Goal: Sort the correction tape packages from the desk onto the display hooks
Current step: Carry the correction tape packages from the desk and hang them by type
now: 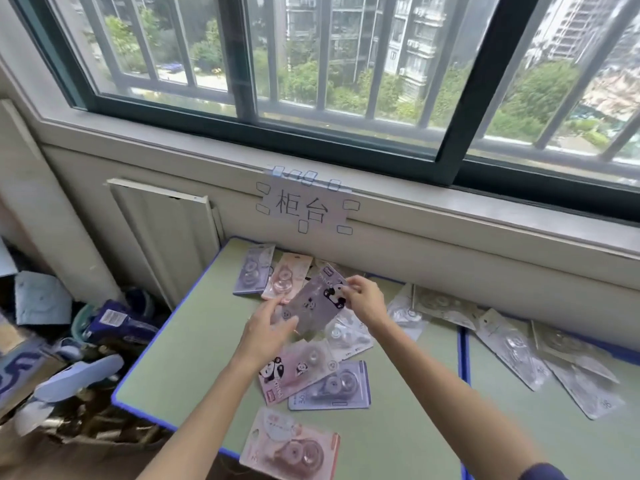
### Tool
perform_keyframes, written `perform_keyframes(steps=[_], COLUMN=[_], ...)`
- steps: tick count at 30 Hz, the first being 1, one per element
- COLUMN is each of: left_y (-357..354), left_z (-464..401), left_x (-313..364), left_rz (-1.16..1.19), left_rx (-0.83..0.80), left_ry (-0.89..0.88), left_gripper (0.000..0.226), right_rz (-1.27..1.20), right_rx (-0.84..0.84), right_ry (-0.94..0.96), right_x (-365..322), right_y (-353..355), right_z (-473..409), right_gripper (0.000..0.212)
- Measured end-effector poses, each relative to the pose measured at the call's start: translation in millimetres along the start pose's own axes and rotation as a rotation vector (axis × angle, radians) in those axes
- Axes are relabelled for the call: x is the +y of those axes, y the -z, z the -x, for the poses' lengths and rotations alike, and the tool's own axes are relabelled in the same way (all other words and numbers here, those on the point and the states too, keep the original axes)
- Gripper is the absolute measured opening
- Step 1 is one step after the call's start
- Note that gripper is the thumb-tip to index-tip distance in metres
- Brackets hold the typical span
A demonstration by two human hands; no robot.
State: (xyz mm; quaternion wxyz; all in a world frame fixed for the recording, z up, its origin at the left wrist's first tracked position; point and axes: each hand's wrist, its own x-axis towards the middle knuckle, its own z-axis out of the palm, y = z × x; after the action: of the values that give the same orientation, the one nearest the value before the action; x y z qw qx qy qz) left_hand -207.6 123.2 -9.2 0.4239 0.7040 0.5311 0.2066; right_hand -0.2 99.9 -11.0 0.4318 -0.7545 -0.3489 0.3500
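Both hands hold a purple panda correction tape package (317, 301) tilted above the green desk (194, 348). My left hand (268, 332) grips its lower left end, and my right hand (365, 299) pinches its upper right edge. Several other packages lie scattered on the desk: a pink panda one (298, 370) just below my hands, a purple one (334, 386) beside it, a pink one (292, 445) at the front edge, and a purple (252, 270) and a pink one (287, 277) at the back. No display hooks are in view.
A second green desk (540, 427) adjoins on the right and carries several pale packages (512, 348). A paper sign (304, 206) is taped under the window sill. Slippers (79, 375), boxes and clutter fill the floor to the left. A radiator panel (162, 233) stands against the wall.
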Motion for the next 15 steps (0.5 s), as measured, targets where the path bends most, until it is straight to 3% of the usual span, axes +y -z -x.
perform_keyframes(steps=[4,7,11,13,15], left_y=[2,6,20,29,38], left_z=[-13,-23,-26,-22,-17], left_x=[10,5,-14,-23,-33], left_rz=[0.065,0.236,0.334,0.340,0.360], left_rx=[-0.031,-0.151,-0.089,-0.019,0.043], left_ry=[-0.059,-0.076,-0.020,0.011,0.034], left_gripper=[0.066,0.038,0.022,0.017,0.007], right_rz=[0.079,0.047,-0.050,0.187,0.483], right_rx=[-0.143,-0.168,-0.184,-0.163,-0.248], right_ry=[0.164,0.225,0.183,0.172,0.211], right_x=[-36,-48,-44,-28,-5], right_y=[14,13,-1,-10,-23], right_z=[12,13,8,4,3], right_gripper=[0.007,0.006,0.015,0.022,0.029])
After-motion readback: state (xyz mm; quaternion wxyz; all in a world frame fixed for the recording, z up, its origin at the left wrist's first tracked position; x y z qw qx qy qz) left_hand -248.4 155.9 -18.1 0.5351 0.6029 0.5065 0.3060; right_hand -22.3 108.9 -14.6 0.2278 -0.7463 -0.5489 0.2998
